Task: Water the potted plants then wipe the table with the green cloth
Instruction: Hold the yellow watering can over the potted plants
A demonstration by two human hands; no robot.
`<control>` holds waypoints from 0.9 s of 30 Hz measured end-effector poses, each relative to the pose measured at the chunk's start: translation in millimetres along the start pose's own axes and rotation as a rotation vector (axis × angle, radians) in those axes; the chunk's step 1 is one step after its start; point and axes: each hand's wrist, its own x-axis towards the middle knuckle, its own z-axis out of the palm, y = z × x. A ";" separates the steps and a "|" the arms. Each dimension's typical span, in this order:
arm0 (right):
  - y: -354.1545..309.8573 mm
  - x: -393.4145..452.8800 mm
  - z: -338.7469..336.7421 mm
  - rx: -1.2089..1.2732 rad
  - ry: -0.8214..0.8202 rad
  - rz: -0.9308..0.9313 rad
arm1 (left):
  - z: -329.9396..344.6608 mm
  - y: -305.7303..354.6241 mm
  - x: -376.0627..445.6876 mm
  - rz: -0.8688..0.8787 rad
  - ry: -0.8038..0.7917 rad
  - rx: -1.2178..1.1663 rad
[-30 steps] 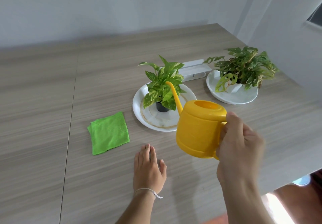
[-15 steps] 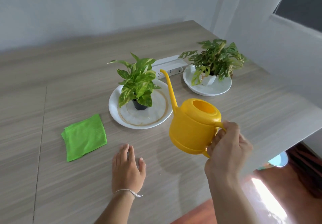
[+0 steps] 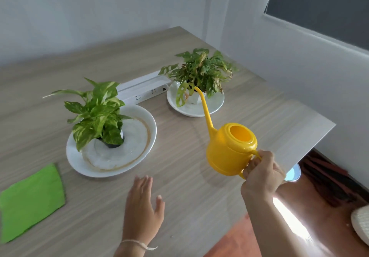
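Note:
My right hand (image 3: pixel 261 171) grips the handle of a yellow watering can (image 3: pixel 229 149), held above the table. Its long spout tip reaches the leaves of the far plant (image 3: pixel 201 71), which stands in a white pot on a white saucer (image 3: pixel 216 105). The near plant (image 3: pixel 95 109), in a black pot, stands on a larger white plate (image 3: pixel 139 153). My left hand (image 3: pixel 142 208) rests flat on the wooden table (image 3: pixel 189 186), fingers apart, holding nothing. The folded green cloth (image 3: pixel 30 200) lies at the left edge of view.
A white power strip (image 3: pixel 143 91) lies between and behind the two plants. The table's right corner (image 3: pixel 327 129) is near a white wall and window. Beyond the table edge are a red-brown floor and a white object (image 3: pixel 361 222).
The watering can has moved right and away, its spout going from the near plant to the far plant. The view has turned right; my left hand stays on the table.

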 end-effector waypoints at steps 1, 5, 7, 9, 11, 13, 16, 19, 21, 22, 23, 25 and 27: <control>2.1 13.8 -1.8 -0.008 0.010 -0.015 | 10.3 18.9 11.6 0.036 -0.044 -0.025; 6.7 67.5 -3.6 -0.049 0.068 -0.061 | 46.1 59.2 48.7 0.026 -0.187 0.018; 8.3 93.5 -2.1 -0.064 0.109 -0.080 | 56.9 64.9 52.9 0.035 -0.219 0.079; 8.3 116.6 -0.3 -0.086 0.144 -0.095 | 61.6 66.3 51.7 0.047 -0.206 0.126; 8.2 137.6 1.9 -0.126 0.179 -0.091 | 64.7 64.9 50.7 0.054 -0.170 0.141; 9.5 154.8 6.7 -0.174 0.229 -0.086 | 69.1 62.8 50.2 0.055 -0.151 0.150; 15.1 173.8 17.0 -0.096 0.210 -0.147 | 73.7 61.7 49.6 0.059 -0.136 0.133; 21.6 187.3 28.8 -0.094 0.180 -0.183 | 76.6 62.0 49.8 0.060 -0.121 0.123; 26.2 193.9 35.0 -0.117 0.152 -0.196 | 76.7 61.9 49.6 0.055 -0.117 0.113; 28.3 197.0 37.7 -0.131 0.143 -0.206 | 76.4 61.8 49.5 0.056 -0.118 0.108; 29.9 198.8 40.8 -0.145 0.134 -0.214 | 75.9 61.7 49.6 0.057 -0.119 0.105; 32.3 202.0 46.8 -0.175 0.120 -0.227 | 75.8 61.6 49.5 0.051 -0.115 0.102; 35.8 205.6 50.9 -0.184 0.107 -0.240 | 75.9 61.9 48.9 0.043 -0.118 0.098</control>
